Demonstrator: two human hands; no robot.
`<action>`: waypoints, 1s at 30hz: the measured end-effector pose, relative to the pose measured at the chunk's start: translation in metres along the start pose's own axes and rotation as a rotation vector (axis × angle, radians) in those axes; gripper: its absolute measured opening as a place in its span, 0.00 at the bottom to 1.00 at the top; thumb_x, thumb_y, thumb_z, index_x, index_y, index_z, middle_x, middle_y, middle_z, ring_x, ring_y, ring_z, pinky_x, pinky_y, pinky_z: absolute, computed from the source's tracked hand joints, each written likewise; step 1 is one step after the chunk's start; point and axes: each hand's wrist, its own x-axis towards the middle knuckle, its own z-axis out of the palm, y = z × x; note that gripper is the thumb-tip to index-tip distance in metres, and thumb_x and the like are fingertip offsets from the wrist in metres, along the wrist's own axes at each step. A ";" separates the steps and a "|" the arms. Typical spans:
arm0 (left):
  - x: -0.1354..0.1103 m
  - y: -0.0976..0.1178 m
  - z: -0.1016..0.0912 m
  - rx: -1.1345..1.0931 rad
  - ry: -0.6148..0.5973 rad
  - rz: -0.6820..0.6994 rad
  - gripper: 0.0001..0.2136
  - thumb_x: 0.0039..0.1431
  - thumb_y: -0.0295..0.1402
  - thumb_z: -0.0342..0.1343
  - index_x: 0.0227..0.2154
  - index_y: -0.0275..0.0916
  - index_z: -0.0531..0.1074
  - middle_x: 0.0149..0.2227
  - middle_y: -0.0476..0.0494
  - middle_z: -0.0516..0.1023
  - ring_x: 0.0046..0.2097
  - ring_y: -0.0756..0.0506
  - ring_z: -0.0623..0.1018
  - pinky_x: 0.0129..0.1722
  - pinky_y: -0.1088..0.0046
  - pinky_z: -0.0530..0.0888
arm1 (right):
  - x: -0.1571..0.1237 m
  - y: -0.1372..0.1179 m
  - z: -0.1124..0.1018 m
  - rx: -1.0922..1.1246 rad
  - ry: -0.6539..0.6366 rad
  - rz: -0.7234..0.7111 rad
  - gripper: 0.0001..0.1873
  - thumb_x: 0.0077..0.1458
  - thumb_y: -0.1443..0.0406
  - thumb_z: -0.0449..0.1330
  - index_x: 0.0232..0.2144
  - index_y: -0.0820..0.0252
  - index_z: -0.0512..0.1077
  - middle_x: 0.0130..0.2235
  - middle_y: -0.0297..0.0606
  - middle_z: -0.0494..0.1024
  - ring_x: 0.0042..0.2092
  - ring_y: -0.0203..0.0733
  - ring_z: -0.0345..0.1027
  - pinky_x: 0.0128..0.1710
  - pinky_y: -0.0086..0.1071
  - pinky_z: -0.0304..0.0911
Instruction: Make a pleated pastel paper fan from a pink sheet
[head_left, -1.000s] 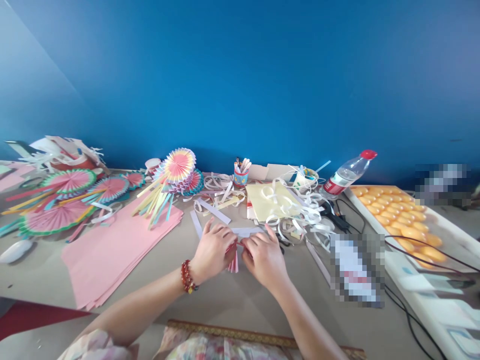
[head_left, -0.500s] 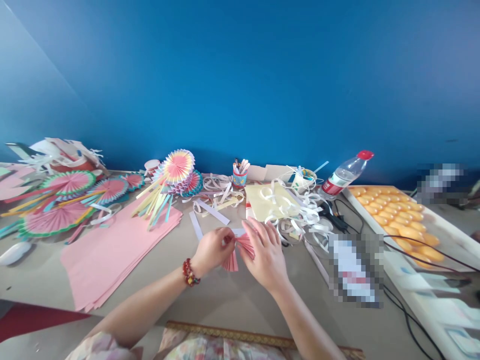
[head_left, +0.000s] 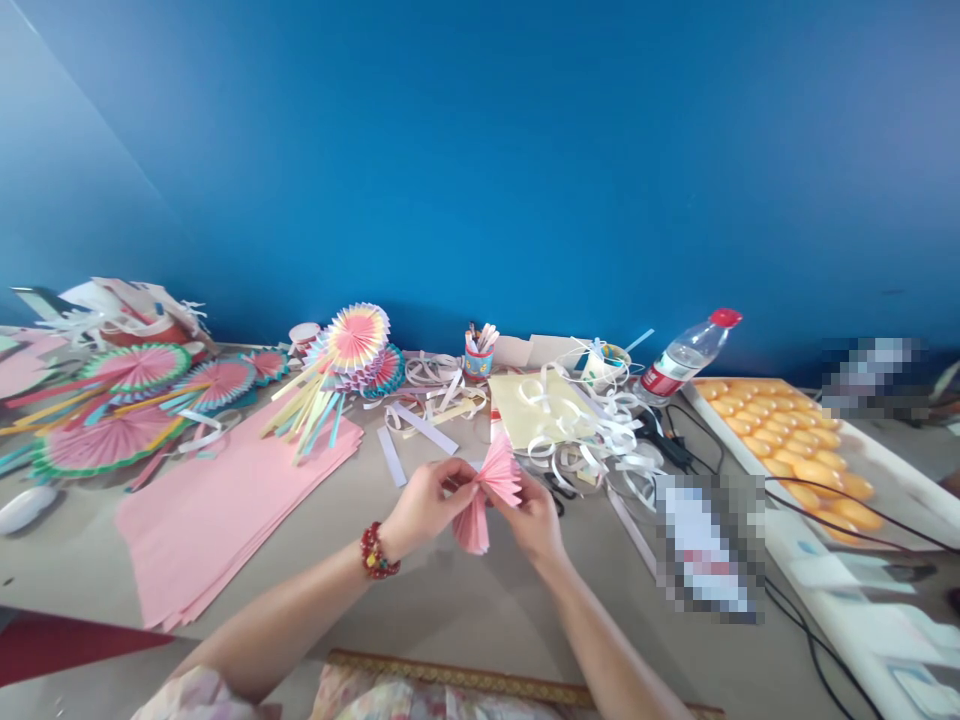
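Between my hands is a pink pleated paper fan, pinched at its middle so that its folds spread out above and below like a bow. My left hand, with a red bead bracelet on the wrist, is closed on the narrow middle from the left. My right hand grips it from the right, its fingers partly hidden behind the upper folds. A stack of pink paper sheets lies to the left of my hands. White and lilac paper strips are scattered just beyond them.
Finished paper rosettes with streamers lie at the back and left. A pen cup stands by the blue wall. Curled white strips, a tilted-looking bottle and black cables are on the right, beside a white-edged picture panel.
My right hand has turned and moved from over the upper folds to their right side. The pleats have fanned out wider, above and below the pinched middle.
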 end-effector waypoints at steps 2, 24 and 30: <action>-0.003 0.008 0.000 0.039 0.011 0.048 0.08 0.59 0.33 0.53 0.36 0.37 0.76 0.33 0.46 0.80 0.34 0.48 0.78 0.35 0.77 0.72 | -0.001 -0.004 0.000 0.008 0.048 0.016 0.13 0.50 0.56 0.64 0.30 0.62 0.74 0.28 0.38 0.78 0.29 0.40 0.71 0.30 0.32 0.68; -0.007 0.007 0.002 -0.136 -0.019 0.008 0.13 0.61 0.40 0.53 0.38 0.36 0.77 0.37 0.42 0.81 0.38 0.46 0.78 0.38 0.74 0.73 | -0.008 0.004 -0.003 -0.135 0.111 -0.164 0.04 0.50 0.66 0.59 0.31 0.59 0.74 0.31 0.36 0.77 0.32 0.40 0.70 0.32 0.30 0.66; -0.009 0.010 0.009 -0.117 0.011 0.018 0.11 0.58 0.40 0.57 0.36 0.36 0.75 0.34 0.44 0.79 0.37 0.46 0.77 0.41 0.73 0.72 | -0.012 0.005 -0.005 -0.221 0.122 -0.280 0.05 0.49 0.69 0.55 0.30 0.58 0.71 0.30 0.34 0.74 0.31 0.38 0.67 0.32 0.30 0.64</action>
